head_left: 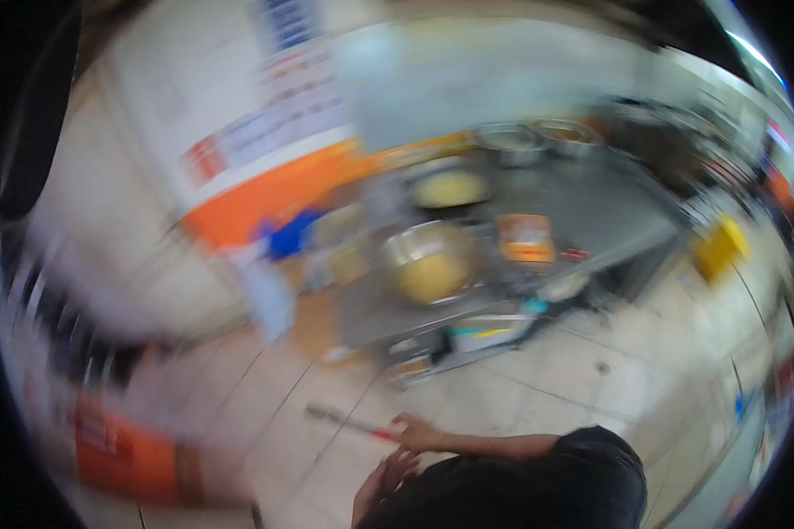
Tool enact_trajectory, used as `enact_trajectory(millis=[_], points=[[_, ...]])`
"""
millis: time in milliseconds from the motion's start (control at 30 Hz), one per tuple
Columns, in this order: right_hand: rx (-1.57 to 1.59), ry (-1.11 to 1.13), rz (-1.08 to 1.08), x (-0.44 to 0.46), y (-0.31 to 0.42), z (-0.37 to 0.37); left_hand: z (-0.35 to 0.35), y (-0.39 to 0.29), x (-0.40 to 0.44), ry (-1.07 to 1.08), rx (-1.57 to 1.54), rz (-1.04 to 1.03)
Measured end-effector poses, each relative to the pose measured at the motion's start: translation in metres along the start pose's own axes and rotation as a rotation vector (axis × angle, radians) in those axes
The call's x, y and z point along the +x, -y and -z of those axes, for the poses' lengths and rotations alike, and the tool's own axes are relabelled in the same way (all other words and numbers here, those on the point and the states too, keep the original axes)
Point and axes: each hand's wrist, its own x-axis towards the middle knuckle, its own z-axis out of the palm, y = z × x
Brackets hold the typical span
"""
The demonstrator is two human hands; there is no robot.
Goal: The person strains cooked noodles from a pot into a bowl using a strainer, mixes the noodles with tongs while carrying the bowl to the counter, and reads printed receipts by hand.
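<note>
My right hand [417,435] is closed on a long thin tool [344,419] with a red part at the grip and a tan, flattened far end. It looks like a brush, but motion blur hides the exact kind. The tool points left over the tiled floor. Just below, close to my right hand, is my left hand [392,473], its fingers loosely apart with nothing seen in them. Both hands are in front of my dark top, away from the metal table.
Ahead is a metal table [591,212] bearing a large bowl [432,264] with yellowish contents, a dark pan [450,189] with pale yellow contents, an orange packet [526,238] and metal pots [510,145]. A yellow container [722,247] stands right; an orange box [123,450] is lower left.
</note>
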Motion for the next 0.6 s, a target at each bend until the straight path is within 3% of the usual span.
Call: enact_trajectory(millis=[33,67,100,133,200,333,400,433,533,600], points=[[-0.025,0.021,-0.052,0.012,0.019,-0.025,0.02,-0.01,-0.008,-0.004,0.009,-0.082],[0.03,0.116,0.022,0.048,-0.003,-0.056,0.01,-0.046,-0.015,-0.268,0.067,0.042],[0.098,0.206,0.074,0.086,-0.018,-0.09,0.052,-0.045,-0.028,-0.293,0.109,-0.18],[0.216,0.273,-0.01,0.063,0.05,-0.115,0.056,-0.07,-0.048,-0.419,0.032,-0.274],[0.146,0.416,0.073,0.102,0.058,-0.167,0.073,-0.12,-0.083,-0.601,-0.043,-0.412],[0.12,0.558,0.19,0.126,0.091,-0.211,0.091,-0.169,-0.117,-0.806,0.027,-0.438],[0.011,0.624,0.171,0.188,0.115,-0.271,0.172,-0.213,-0.143,-0.926,0.092,-0.39],[-0.179,0.567,0.356,0.221,0.113,-0.288,0.208,-0.228,-0.147,-0.995,-0.024,-0.518],[-0.668,0.437,0.42,0.33,0.136,-0.325,0.312,-0.286,-0.202,-1.141,-0.222,-0.452],[-0.969,0.4,0.59,0.413,0.16,-0.347,0.398,-0.308,-0.235,-1.294,-0.405,-0.559]])
